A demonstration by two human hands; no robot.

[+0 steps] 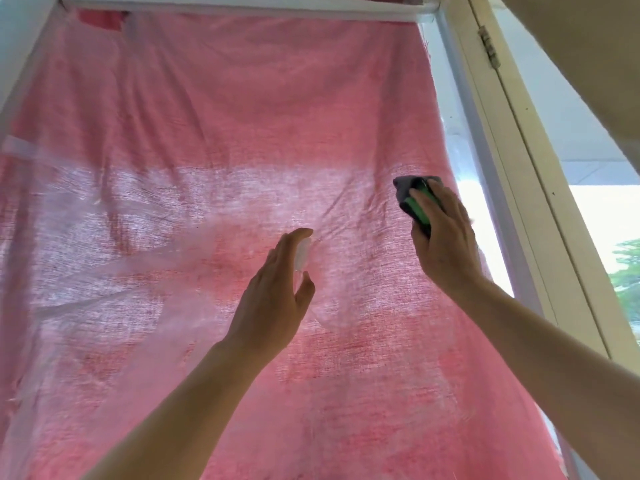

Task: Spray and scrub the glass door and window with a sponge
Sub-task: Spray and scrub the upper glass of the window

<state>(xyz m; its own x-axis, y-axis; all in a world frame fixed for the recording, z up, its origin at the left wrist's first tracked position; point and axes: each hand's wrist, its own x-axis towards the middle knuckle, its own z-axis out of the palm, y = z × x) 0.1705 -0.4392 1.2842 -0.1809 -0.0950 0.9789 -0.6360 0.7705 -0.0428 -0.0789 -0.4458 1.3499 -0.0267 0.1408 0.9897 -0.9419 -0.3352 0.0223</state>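
Head | left hand (273, 292) fingers (294, 239) wrap spray bottle (303, 254), contents unclear | right hand (446, 244) fingers grip sponge (418, 210) on glass (104, 237)

Pink woven cloth curtain (207, 116) hangs behind clear glass pane (485, 216), fills most of view. Left hand (273, 289) at centre, before pane, wrapped round small clear plastic spray bottle (303, 254). Right hand (443, 244) to its right and higher, holds green-and-grey sponge (415, 199) against glass near curtain's right edge. Cream wooden door frame (540, 188) right of pane, metal hinge (489, 46) on it near top.
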